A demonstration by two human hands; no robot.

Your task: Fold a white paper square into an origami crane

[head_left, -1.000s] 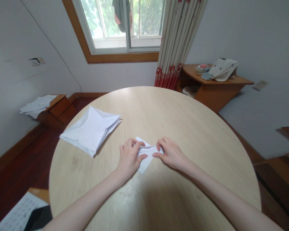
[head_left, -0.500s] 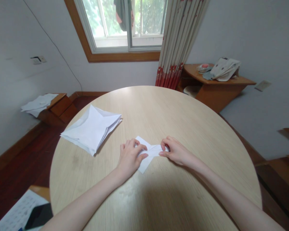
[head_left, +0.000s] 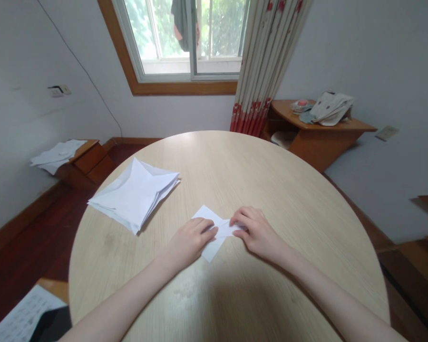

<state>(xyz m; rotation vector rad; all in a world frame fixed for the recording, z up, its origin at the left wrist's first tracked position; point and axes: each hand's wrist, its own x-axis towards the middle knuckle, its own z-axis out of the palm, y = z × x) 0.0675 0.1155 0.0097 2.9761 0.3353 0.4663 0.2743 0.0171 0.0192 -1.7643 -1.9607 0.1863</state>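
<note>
A small piece of folded white paper lies on the round wooden table, between my two hands. My left hand rests on its left part, thumb and fingers closed on the paper near its middle. At the narrow right end, my right hand grips the paper with its thumb and bent fingers. Pointed corners of the paper stick out above and below my left hand. The fingers hide part of the folds.
A stack of white paper sheets lies on the table's left side. Beyond the table are a curtain, a corner desk with a cloth bag, and a low cabinet with papers. A dark flat object is at lower left.
My right hand has shifted slightly left along the paper, its fingers now flatter over the narrow end. My left-hand fingers are closer together. The whole view has tilted a little.
</note>
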